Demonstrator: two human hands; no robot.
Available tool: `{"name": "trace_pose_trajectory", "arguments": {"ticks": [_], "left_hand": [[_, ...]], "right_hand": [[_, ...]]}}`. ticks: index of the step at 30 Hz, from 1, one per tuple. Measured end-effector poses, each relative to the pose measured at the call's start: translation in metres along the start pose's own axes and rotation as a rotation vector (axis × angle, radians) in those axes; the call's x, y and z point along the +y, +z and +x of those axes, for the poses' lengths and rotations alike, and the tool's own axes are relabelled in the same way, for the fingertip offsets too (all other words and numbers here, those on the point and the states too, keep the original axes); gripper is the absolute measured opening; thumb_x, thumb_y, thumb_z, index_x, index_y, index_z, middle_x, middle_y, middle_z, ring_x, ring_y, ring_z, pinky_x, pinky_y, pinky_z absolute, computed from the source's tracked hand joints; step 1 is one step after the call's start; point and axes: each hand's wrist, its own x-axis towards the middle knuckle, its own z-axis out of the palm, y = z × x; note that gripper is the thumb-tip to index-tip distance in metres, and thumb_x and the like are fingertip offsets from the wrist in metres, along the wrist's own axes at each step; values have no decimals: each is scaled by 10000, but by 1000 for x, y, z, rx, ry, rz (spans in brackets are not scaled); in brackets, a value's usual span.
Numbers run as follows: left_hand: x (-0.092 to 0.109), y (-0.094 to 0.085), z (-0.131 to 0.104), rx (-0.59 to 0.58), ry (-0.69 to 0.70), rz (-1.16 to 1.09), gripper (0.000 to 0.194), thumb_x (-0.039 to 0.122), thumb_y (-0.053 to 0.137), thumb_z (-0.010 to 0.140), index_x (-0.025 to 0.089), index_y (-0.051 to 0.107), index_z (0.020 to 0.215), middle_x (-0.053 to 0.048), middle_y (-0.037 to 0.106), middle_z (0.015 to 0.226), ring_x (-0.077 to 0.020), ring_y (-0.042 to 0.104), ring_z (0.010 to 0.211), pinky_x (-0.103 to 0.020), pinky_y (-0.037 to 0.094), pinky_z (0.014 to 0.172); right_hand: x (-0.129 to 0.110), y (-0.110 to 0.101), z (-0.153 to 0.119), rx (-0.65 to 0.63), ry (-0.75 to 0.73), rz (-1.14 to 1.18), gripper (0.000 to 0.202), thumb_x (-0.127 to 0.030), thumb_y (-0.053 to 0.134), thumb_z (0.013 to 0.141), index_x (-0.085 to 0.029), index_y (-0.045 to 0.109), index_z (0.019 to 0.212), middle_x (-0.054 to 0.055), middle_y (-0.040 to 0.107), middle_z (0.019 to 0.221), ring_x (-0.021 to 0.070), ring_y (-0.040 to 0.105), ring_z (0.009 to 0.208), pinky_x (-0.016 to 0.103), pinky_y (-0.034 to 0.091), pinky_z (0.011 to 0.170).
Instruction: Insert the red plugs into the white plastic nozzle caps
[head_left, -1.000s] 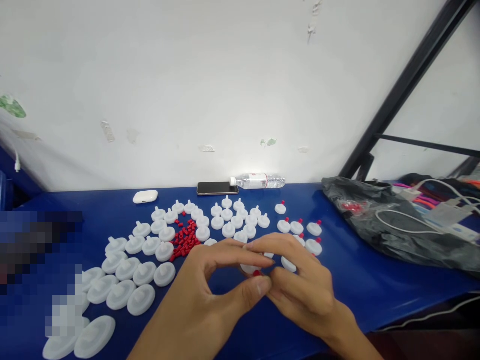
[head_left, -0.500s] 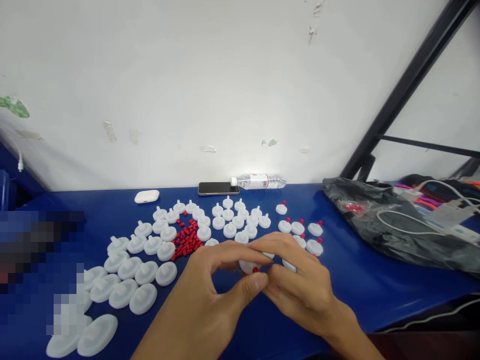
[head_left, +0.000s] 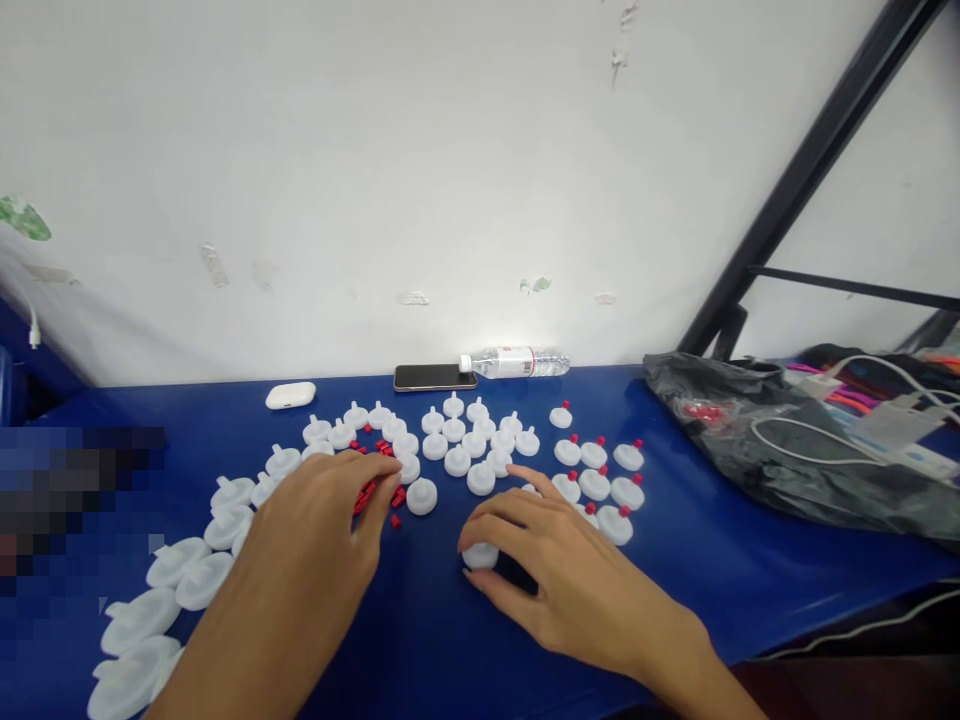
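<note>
My left hand [head_left: 337, 520] reaches over the pile of small red caps [head_left: 365, 497], its thumb and index finger pinched together. Whether a cap is between those fingertips I cannot make out. Around the pile lie many white plastic discs with short stems, one of them a loose disc [head_left: 421, 496] just right of the caps. My right hand [head_left: 540, 550] is closed around the edges of another white disc [head_left: 480, 556] low over the blue table. Beyond that hand stand white discs with red-capped stems [head_left: 594, 484], partly hidden by its fingers.
Along the wall lie a white earphone case [head_left: 291, 396], a phone [head_left: 433, 377] and a water bottle [head_left: 517, 362] on its side. A black plastic bag [head_left: 750, 450] with cables covers the right part of the blue table [head_left: 697, 590]. A dark metal frame rises behind it.
My hands were together around a red-tipped white disc and have come apart. The left has gone left to the red caps; the right now grips a white disc with no red showing.
</note>
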Motion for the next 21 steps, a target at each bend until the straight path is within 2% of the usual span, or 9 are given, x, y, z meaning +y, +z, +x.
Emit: {"name": "trace_pose_trajectory", "arguments": {"ticks": [3, 6, 8, 11, 15, 17, 21], "left_hand": [[-11, -4, 2, -23, 32, 141, 351, 265, 448, 977, 257, 799, 995, -79, 819, 1026, -364, 700, 988, -452, 516, 821], [-11, 0, 3, -119, 25, 191, 358, 215, 451, 966, 234, 808, 971, -105, 819, 1006, -382, 687, 980, -476, 502, 814], [-7, 5, 3, -192, 27, 218, 335, 190, 473, 945, 212, 807, 962, -123, 813, 1012, -389, 677, 984, -491, 495, 825], [0, 13, 2, -228, 57, 264, 313, 174, 486, 928, 190, 795, 966, -143, 798, 1036, -400, 655, 1013, -505, 488, 830], [3, 23, -3, -241, 93, 313, 311, 99, 474, 901, 189, 772, 918, -143, 780, 998, -397, 648, 1016, -517, 474, 833], [3, 25, -6, -223, 125, 329, 331, 63, 446, 901, 200, 745, 864, -128, 772, 952, -378, 655, 991, -511, 465, 837], [3, 24, -8, -225, 165, 327, 353, 50, 399, 916, 186, 712, 825, -130, 752, 887, -387, 665, 960, -520, 475, 827]], "right_hand": [[3, 2, 1, -9, 47, -42, 12, -255, 675, 982, -252, 665, 976, -30, 729, 1009, 169, 693, 964, 533, 188, 1273], [10, 3, 1, 33, 73, -122, 81, -197, 652, 986, -237, 653, 915, -21, 719, 994, 184, 680, 971, 593, 204, 1250], [16, 4, 1, 91, 88, -200, 91, -146, 641, 976, -232, 660, 956, 6, 715, 1036, 215, 669, 1018, 626, 270, 1211], [21, 5, 0, 162, 106, -298, 183, -174, 641, 978, -240, 656, 1148, 64, 686, 1231, 282, 618, 1189, 645, 342, 1167], [22, 9, -2, 96, 83, -364, 345, -290, 582, 1030, -274, 567, 1374, 66, 594, 1465, 328, 458, 1431, 686, 275, 1208], [20, 10, -2, 61, 68, -369, 357, -272, 554, 1043, -266, 550, 1399, 56, 610, 1459, 329, 433, 1458, 703, 242, 1219], [17, 8, -1, 63, 38, -301, 262, -222, 570, 1031, -255, 617, 1287, 26, 701, 1317, 295, 494, 1410, 676, 221, 1242]]}}
